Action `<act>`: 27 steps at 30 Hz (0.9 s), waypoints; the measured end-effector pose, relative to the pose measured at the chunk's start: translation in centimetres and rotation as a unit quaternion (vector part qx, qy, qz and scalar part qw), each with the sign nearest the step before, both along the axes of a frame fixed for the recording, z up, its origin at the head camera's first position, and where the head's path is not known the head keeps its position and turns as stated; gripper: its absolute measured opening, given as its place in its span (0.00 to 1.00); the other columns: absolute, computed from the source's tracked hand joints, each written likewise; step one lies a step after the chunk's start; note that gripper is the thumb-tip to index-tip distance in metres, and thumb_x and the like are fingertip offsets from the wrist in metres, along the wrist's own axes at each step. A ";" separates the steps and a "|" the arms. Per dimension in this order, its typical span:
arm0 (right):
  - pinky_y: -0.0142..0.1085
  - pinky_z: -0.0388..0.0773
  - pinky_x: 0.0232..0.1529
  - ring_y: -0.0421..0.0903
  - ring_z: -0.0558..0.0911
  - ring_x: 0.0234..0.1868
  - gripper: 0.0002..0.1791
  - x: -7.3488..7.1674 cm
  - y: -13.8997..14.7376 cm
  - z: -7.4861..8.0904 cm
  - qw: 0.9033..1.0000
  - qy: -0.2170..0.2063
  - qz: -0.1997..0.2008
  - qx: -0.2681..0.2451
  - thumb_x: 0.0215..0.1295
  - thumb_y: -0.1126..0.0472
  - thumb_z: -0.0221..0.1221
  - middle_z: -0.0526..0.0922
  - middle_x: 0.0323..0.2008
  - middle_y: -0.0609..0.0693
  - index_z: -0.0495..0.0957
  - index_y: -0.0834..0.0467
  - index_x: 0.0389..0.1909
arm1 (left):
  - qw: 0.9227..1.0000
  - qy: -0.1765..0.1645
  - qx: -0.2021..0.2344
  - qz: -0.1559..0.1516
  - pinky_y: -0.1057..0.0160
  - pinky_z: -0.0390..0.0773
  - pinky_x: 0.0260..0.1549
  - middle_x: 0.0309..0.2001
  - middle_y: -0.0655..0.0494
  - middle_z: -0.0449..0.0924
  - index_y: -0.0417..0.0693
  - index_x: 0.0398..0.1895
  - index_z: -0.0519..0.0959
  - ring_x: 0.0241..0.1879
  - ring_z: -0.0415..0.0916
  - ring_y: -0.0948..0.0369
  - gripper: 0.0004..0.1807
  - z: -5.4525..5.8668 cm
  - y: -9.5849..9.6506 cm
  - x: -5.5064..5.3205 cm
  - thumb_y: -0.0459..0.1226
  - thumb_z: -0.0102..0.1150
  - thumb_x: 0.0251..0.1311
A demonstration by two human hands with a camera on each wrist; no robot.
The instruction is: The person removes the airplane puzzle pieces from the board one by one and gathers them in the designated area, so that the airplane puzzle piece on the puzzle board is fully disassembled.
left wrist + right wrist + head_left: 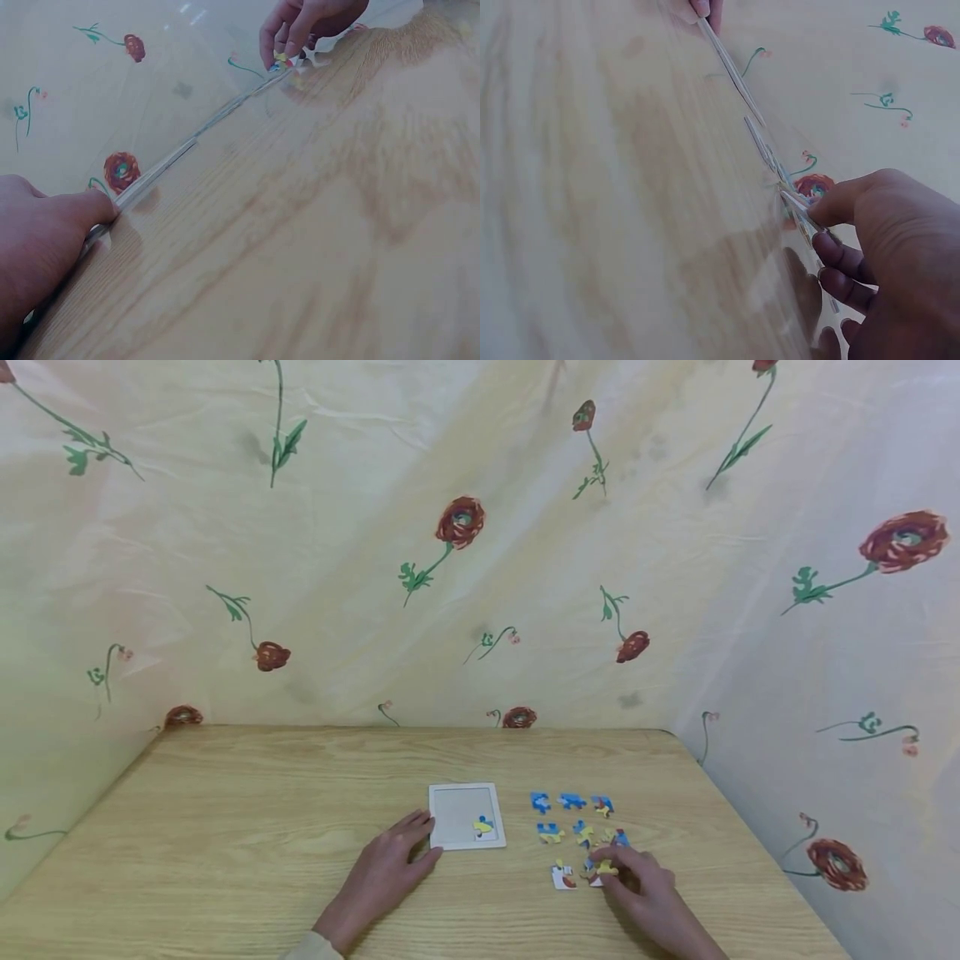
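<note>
My left hand rests at the near left side of a square white puzzle frame, fingertips on its left edge and thumb by the lower corner. Inside the frame, one jigsaw piece with yellow and blue print lies in the lower right corner. To the right, my right hand pinches a jigsaw piece between thumb and index finger, tilted close over the table. The fingers partly hide that piece in the head view. In the left wrist view, its coloured print shows under the fingertips.
Several loose jigsaw pieces lie in rough rows right of the frame, among them a blue one, a yellow one and a white and red one. The wooden table meets a flowered curtain at its back and sides.
</note>
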State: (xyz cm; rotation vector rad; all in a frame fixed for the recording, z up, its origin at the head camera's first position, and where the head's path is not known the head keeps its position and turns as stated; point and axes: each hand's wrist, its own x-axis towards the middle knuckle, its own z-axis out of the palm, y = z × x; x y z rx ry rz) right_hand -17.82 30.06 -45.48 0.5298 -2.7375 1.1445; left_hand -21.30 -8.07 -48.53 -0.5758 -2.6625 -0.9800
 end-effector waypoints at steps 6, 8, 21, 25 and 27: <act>0.42 0.60 0.42 0.39 0.70 0.37 0.15 0.4 -0.4 0.1 0.997 -0.009 -0.059 0.043 0.65 0.69 0.68 0.77 0.31 0.34 0.85 0.46 0.47 | 1.000 0.005 -0.004 0.004 0.41 0.76 0.60 0.65 0.40 0.77 0.35 0.61 0.82 0.67 0.73 0.44 0.24 0.1 0.0 0.0 0.42 0.67 0.68; 0.44 0.56 0.42 0.42 0.68 0.38 0.15 0.4 -0.5 0.1 0.995 -0.025 -0.076 0.062 0.66 0.67 0.67 0.74 0.29 0.35 0.85 0.44 0.47 | 1.000 0.007 -0.004 0.004 0.41 0.77 0.59 0.65 0.40 0.77 0.35 0.60 0.82 0.66 0.74 0.44 0.24 0.1 0.0 0.0 0.42 0.68 0.67; 0.58 0.60 0.47 0.49 0.67 0.45 0.14 0.6 -1.2 0.2 0.986 -0.017 -0.103 0.133 0.68 0.66 0.67 0.74 0.39 0.43 0.85 0.44 0.49 | 1.000 0.009 -0.005 0.003 0.42 0.77 0.59 0.65 0.39 0.77 0.35 0.60 0.82 0.66 0.74 0.44 0.24 0.0 0.0 0.0 0.41 0.68 0.67; 0.59 0.61 0.47 0.52 0.68 0.47 0.13 0.8 -1.4 0.2 0.982 -0.007 -0.120 0.148 0.68 0.64 0.68 0.75 0.39 0.43 0.85 0.44 0.48 | 1.000 0.009 -0.003 0.001 0.41 0.76 0.60 0.65 0.39 0.77 0.34 0.60 0.82 0.66 0.74 0.43 0.24 0.1 0.0 0.1 0.41 0.68 0.67; 0.58 0.60 0.46 0.53 0.68 0.47 0.13 0.8 -1.4 0.1 0.981 0.003 -0.124 0.151 0.67 0.63 0.68 0.74 0.38 0.43 0.85 0.44 0.48 | 1.000 0.007 -0.002 0.001 0.41 0.76 0.60 0.65 0.39 0.77 0.34 0.60 0.82 0.66 0.73 0.43 0.24 0.1 0.0 0.1 0.42 0.67 0.68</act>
